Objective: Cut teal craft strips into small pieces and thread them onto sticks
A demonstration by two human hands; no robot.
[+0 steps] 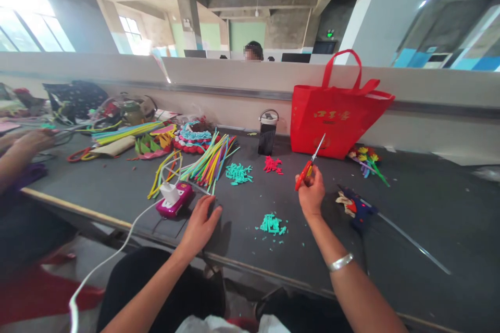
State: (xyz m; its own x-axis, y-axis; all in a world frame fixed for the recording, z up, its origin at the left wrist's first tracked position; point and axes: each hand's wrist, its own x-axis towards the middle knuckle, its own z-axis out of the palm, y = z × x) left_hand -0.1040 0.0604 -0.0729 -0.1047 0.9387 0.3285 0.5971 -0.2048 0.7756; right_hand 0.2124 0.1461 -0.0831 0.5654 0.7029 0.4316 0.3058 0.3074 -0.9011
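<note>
My right hand (312,195) grips a pair of scissors (307,171) with red handles, blades pointing up and away over the table. My left hand (201,221) lies on the tabletop with its fingers stretched out, beside a purple power socket (175,203) with a white plug. Just beyond its fingertips lies a bundle of colourful fuzzy craft stems (209,161). Between my hands sits a small pile of short turquoise pieces (272,225). Farther back are another turquoise pile (239,173) and a pile of red pieces (272,165).
A red tote bag (332,119) and a tumbler (269,130) with a phone against it stand by the partition. On the right lie a glue gun (363,212) with a long glue stick and craft flowers (367,161). At left, a co-worker's hands (31,140) are near more craft materials.
</note>
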